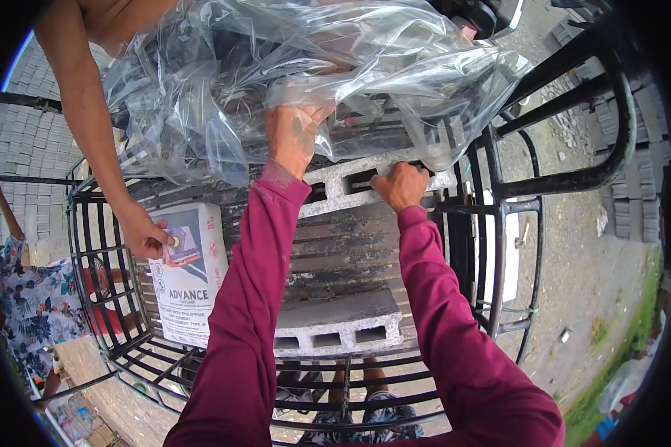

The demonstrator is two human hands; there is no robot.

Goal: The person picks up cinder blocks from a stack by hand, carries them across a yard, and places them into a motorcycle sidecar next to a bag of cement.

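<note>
My left hand (294, 140), in a magenta sleeve, has its fingers closed at the near edge of a crumpled clear plastic sheet (224, 59); the fingertips are partly hidden by the folds. To its right, my right hand (404, 186) grips a grey concrete hollow block (339, 195), thumb on the near side and fingers curled over the far edge. This block lies across the slatted bed (335, 253) of a metal cart, partly under the plastic. Nearer to me rests a second hollow block (339, 320), its holes facing me.
Black bars (499, 246) form the cart's sides. A cement bag (183, 276) lies at left; above it another person's hand (143, 232) holds folded banknotes (183, 246) and a coin. A person in a floral shirt (33, 298) stands beyond. Stacked blocks (637, 179) line the right.
</note>
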